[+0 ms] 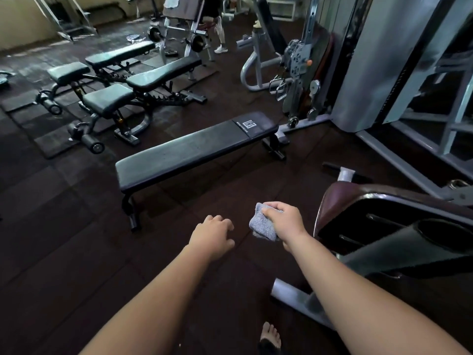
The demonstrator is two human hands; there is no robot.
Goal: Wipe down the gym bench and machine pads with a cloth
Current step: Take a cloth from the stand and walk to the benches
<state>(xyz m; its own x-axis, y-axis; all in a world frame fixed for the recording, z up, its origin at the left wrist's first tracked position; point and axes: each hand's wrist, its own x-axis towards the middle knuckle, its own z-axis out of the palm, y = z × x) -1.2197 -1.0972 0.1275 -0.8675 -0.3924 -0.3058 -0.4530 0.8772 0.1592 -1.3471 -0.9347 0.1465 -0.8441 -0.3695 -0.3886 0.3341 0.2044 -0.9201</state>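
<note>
Head camera, looking down over your outstretched arms: a black flat bench [194,149] runs diagonally across the dark rubber floor [64,226] right in front of you, its near end closest to your hands. Behind it stand two adjustable benches [163,73], side by side, and beyond them is a rack with a loaded barbell [176,32], where another person [217,29] stands. A grey cable machine [371,60] fills the upper right. At your right, close by, a maroon machine pad [340,201] sits on a black and grey frame that crowds your right forearm. Your bare foot [270,334] shows at the bottom edge.

The flat bench carries a logo patch [249,124] at its far end: a white square emblem with a line of lettering beneath, too small to read.

Your right hand [284,221] grips a bunched grey cloth [263,224], fingers curled over its top, holding it in the air between the bench's near end and the maroon pad, touching neither. Your left hand [212,237] hovers just beside it, palm down, fingers loosely curled, holding nothing.
</note>
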